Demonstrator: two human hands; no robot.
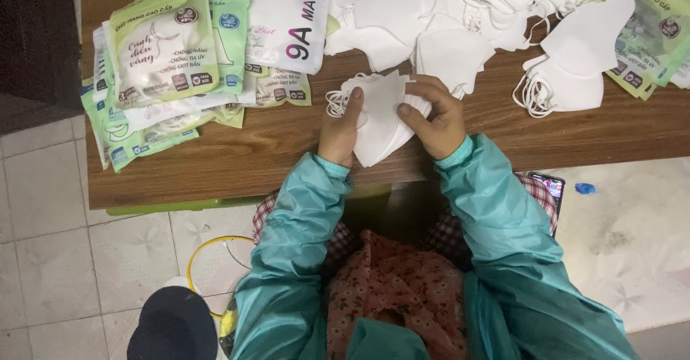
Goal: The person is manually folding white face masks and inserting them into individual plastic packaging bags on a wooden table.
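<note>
Both hands hold a fanned stack of white folded masks (381, 119) over the near edge of the table (237, 151), left hand (343, 126) closed on its left side beside the ear loops, right hand (438, 119) pinching the right, equally near.

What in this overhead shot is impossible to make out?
All in the head view:
- How many masks are in the white mask stack: the left hand and right hand cover its sides.
- The loose mask pile: cut off by the top edge.
- The green packet pile: the lower packets are hidden by the ones on top.
- The phone by the right sleeve: mostly hidden by the sleeve.
</note>
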